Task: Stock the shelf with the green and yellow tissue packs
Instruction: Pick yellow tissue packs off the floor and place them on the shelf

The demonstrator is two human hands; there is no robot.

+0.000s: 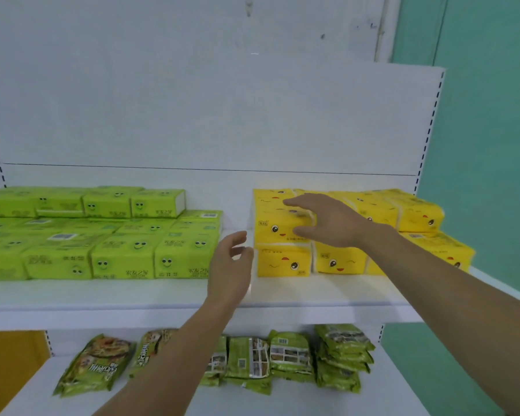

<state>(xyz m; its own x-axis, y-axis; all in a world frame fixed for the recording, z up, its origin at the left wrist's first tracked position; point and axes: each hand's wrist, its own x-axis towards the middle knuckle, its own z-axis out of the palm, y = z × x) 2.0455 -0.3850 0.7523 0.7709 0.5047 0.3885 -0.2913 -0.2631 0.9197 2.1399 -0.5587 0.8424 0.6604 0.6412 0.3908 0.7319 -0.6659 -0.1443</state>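
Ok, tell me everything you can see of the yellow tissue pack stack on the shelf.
The yellow tissue packs are rectangular bricks in glossy yellow wrap printed with cartoon eyes and red mouths. They sit stacked two to three layers high on the right half of the white shelf, a gap apart from the green packs. The right hand, fingers spread, is over the upper packs nearest that gap; contact is unclear. The left hand is open beside the stack's lower corner.

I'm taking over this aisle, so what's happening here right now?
A person is stocking a shelf with tissue packs. The green packs sit stacked on the left, yellow packs on the right. The right hand is spread open at the yellow stack; the left hand is open in the gap between. Neither holds a pack.
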